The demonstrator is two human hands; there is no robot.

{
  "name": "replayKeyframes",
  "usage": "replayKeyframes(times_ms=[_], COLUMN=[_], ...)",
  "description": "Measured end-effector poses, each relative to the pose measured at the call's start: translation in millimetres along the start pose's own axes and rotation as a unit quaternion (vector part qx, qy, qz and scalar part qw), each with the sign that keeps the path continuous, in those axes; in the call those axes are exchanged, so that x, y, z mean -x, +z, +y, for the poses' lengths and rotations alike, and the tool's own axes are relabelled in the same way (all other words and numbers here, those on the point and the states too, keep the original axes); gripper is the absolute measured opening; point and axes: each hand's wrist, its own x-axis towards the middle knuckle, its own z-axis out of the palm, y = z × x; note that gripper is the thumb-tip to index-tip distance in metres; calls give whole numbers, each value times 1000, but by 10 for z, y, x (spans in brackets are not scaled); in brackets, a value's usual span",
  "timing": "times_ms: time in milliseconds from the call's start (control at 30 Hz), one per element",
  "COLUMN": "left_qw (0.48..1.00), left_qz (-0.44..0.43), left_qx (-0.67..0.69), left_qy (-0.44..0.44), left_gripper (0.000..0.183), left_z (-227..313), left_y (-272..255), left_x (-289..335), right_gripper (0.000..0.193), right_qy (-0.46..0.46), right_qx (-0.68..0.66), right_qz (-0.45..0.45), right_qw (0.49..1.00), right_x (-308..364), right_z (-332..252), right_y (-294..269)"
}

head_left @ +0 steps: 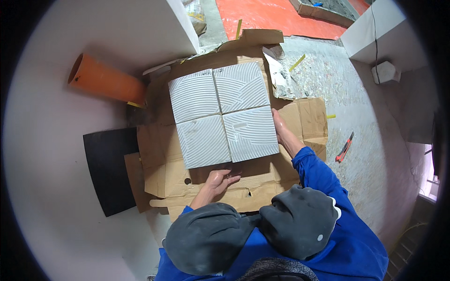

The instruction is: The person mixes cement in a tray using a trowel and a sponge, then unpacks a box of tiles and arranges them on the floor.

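Observation:
Several square grey tiles [251, 136] lie together in two rows of two, with combed ridges of adhesive across their upper faces. Narrow gaps part them, and a dark shadow falls along their near edge. My right hand [280, 126] grips the right edge of the near right tile, its fingertips partly hidden by that edge. Just below the near edge, my left hand [218, 181] is open, fingers stretched toward the right. Whether its fingertips touch the tile I cannot tell. Flattened brown cardboard [159, 164] is spread beneath the tiles.
An orange pipe [110, 80] and a black sheet [108, 168] are by the left wall. A red and black utility knife [345, 147] lies on the floor at right. Orange-red sheeting [276, 18] covers the far floor. A white pillar [389, 33] stands far right.

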Motion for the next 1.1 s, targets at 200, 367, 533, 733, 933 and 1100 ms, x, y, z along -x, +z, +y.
replayKeyframes(times_ms=[200, 367, 533, 733, 933, 1100], left_qw=[995, 974, 953, 947, 947, 943], left_qz=[-35, 47, 39, 28, 38, 14], left_qx=[95, 218, 297, 314, 311, 316], left_qy=[16, 37, 55, 64, 75, 104], left_gripper=[39, 39, 37, 37, 38, 38], left_z=[-202, -264, -241, -256, -250, -202], left_y=[191, 309, 308, 344, 445, 468], left_x=[-312, -490, -506, -545, -542, -427], right_gripper=[49, 48, 48, 48, 50, 70], right_qy=[-48, -61, -75, -76, -75, 30], right_qx=[47, 94, 114, 139, 137, 122], right_qz=[-17, -10, 14, 35, 26, 23], right_qw=[998, 994, 990, 987, 987, 992], right_x=[152, 165, 160, 162, 86, 36], right_z=[-85, -87, -101, -119, -126, -188], right_y=[59, 85, 118, 94, -14, -164])
